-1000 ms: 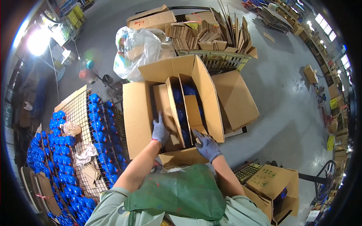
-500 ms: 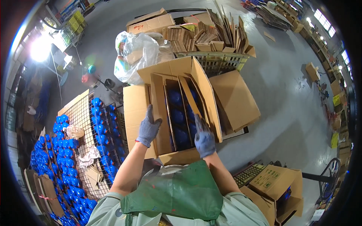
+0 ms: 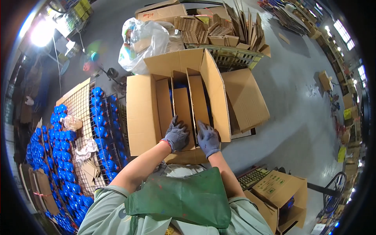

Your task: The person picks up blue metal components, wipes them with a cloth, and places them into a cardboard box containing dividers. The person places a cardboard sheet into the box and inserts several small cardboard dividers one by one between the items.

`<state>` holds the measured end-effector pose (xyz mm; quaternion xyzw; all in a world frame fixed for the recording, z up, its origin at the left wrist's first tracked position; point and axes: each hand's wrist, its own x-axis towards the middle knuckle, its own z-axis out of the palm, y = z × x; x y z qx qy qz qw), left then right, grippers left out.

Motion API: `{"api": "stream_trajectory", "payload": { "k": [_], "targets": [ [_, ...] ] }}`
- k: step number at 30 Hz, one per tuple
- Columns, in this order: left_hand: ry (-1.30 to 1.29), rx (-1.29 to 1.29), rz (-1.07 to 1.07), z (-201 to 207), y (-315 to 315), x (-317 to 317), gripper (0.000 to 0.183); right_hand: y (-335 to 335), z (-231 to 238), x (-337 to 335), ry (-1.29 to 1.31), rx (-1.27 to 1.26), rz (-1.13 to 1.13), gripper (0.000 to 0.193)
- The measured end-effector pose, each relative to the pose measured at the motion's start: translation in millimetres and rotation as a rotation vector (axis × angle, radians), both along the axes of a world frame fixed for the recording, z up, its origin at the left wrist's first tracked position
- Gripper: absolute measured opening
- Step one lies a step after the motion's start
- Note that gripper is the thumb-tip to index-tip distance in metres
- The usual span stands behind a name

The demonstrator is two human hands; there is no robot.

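Box ahead: strips down in apparently all three rows, a little blue visible. Left hand: grip spread on middle strip. Right hand at right strip; pinch, cannot tell. Not yet done: flaps, standing open

Left glove: grey-blue, covering the fingers, red-edged at the wrist on my feed.
Right glove: the same grey-blue, I see.
Sleeves: pale grey-green, short.
Apron: dark green, smooth, marked with small red specks.
Shirt front: pale; its details escape me.
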<state>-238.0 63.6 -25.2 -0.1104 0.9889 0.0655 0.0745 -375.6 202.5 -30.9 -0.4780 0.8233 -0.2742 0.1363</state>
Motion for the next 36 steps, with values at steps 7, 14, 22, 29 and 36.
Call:
{"api": "stream_trajectory", "payload": {
  "k": [7,14,22,29,36],
  "targets": [
    [0.598,0.26,0.318,41.4,10.0,68.8,0.036,-9.7,15.6,36.1,0.084,-0.033,0.494,0.051],
    [0.709,0.23,0.723,78.3,26.8,236.9,0.037,-22.4,5.7,60.9,0.254,0.123,0.463,0.063],
    [0.794,0.015,1.87,-43.1,101.6,574.9,0.029,-53.3,40.4,119.6,0.268,-0.252,0.39,0.047],
    [-0.18,-0.262,2.255,-20.6,73.9,774.8,0.092,-130.3,65.0,347.6,-0.331,-0.136,0.914,0.037],
    [1.272,1.191,1.977,23.3,76.6,744.2,0.068,-133.5,21.7,607.8,-0.947,0.311,1.2,0.098]
  ]
}}
